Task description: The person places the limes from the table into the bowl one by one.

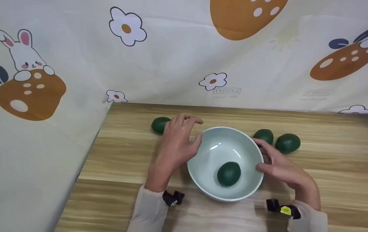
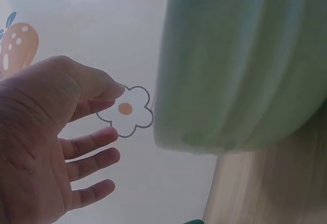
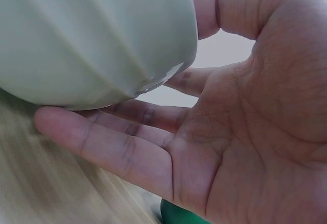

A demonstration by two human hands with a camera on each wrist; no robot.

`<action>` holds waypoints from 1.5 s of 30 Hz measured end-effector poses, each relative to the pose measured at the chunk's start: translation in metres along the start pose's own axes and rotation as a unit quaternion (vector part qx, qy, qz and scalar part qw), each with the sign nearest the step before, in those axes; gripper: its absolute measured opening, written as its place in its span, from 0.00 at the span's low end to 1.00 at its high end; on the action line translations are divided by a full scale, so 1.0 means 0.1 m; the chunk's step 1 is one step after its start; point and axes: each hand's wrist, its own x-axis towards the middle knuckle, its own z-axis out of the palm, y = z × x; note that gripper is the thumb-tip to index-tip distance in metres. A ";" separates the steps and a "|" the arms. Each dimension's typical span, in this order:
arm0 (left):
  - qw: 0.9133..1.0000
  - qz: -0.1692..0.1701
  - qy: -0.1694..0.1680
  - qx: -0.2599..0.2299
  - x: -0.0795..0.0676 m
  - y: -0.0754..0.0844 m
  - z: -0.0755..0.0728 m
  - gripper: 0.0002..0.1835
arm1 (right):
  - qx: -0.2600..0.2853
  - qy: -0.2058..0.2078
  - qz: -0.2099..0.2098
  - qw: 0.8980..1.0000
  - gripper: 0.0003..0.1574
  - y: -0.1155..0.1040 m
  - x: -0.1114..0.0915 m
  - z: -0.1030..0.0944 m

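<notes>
In my head feed, the right hand (image 1: pixel 282 166) grips the pale green bowl (image 1: pixel 208 162) at its right side, thumb over the rim. A dark green egg-shaped piece (image 1: pixel 229 174) lies inside the bowl, toward the person's side. I see the left hand (image 1: pixel 179 140) at the bowl's left, fingers loosely parted and holding nothing; it partly covers a second green piece (image 1: pixel 160 125) on the worktop (image 1: pixel 122 158). Two more, a farther green piece (image 1: pixel 263 136) and an outer green piece (image 1: pixel 287 143), sit beside each other past the right hand. My left wrist feed shows that hand's fingers spread, with a gap between them and the bowl's ribbed outer wall. In my right wrist feed, fingers reach beneath the bowl's lower edge; I cannot tell whether the base is off the worktop.
</notes>
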 end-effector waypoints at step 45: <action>0.997 -0.074 0.019 0.014 0.16 -0.57 0.07 0.22 | -0.007 0.000 0.002 1.000 0.50 -0.01 0.01 0.00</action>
